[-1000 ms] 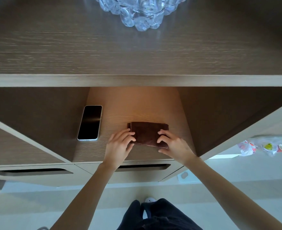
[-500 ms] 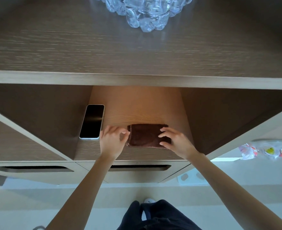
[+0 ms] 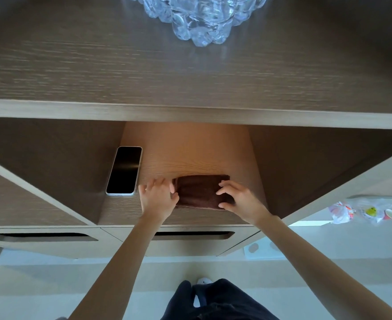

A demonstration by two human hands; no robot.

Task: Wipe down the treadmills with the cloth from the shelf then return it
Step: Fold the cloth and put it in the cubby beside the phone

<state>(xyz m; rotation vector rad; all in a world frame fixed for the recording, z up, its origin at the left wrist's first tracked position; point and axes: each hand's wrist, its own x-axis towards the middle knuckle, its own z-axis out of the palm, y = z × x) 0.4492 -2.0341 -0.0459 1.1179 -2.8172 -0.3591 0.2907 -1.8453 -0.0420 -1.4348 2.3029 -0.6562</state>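
Gripping the folded brown cloth (image 3: 199, 192) on the shelf (image 3: 190, 148), we curl our left hand (image 3: 158, 199) round its 9 o'clock end, right hand (image 3: 239, 199) round 3 o'clock.

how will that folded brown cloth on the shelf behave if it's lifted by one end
Probably floppy: the cloth looks like soft, fuzzy fabric folded in layers, so lifted by one end it would likely sag and unfold. It seems light, being a small flat bundle. Slipping looks unlikely, since its surface appears napped rather than smooth.
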